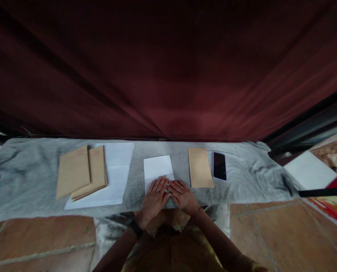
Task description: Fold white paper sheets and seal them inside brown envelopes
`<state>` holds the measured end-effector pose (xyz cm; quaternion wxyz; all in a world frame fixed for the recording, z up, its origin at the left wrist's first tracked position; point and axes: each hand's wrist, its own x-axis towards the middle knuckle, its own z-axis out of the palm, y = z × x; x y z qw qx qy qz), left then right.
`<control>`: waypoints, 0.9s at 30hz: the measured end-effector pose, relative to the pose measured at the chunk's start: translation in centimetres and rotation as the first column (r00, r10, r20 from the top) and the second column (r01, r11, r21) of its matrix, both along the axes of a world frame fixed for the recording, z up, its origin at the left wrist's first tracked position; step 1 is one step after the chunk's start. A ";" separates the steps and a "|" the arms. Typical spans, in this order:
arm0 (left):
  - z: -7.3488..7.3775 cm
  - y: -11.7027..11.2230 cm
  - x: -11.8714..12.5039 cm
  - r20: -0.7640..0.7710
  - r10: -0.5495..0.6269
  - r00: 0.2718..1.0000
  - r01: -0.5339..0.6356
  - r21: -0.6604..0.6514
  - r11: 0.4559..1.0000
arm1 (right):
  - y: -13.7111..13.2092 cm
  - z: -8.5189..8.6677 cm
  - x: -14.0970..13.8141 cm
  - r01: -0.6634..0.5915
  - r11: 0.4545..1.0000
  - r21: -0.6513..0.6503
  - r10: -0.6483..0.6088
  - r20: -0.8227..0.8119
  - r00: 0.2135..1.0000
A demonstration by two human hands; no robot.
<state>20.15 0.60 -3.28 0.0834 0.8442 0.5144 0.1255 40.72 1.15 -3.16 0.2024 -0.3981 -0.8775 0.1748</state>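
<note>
- Two-handed, presses the near part of a white sheet (157,165) with left hand (156,192) and right hand (184,196), fingers flat, close together, gripping nothing
- Has that sheet on grey cloth (249,185), between brown envelopes (74,172) and a lone envelope (200,168)
- Seems partway through flattening or folding; cannot tell if finished, near edge being hidden
- Leaves larger white paper (117,172) untouched, partly beneath the brown envelopes
- Shows faint reddish envelope print, too small to read, and no visible brand on the phone (219,166)
</note>
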 end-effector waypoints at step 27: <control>2.9 2.5 -5.2 0.130 0.679 0.722 -0.617 -0.322 0.718 | 4.4 0.3 -4.5 0.593 0.797 -0.118 -0.591 0.053 0.805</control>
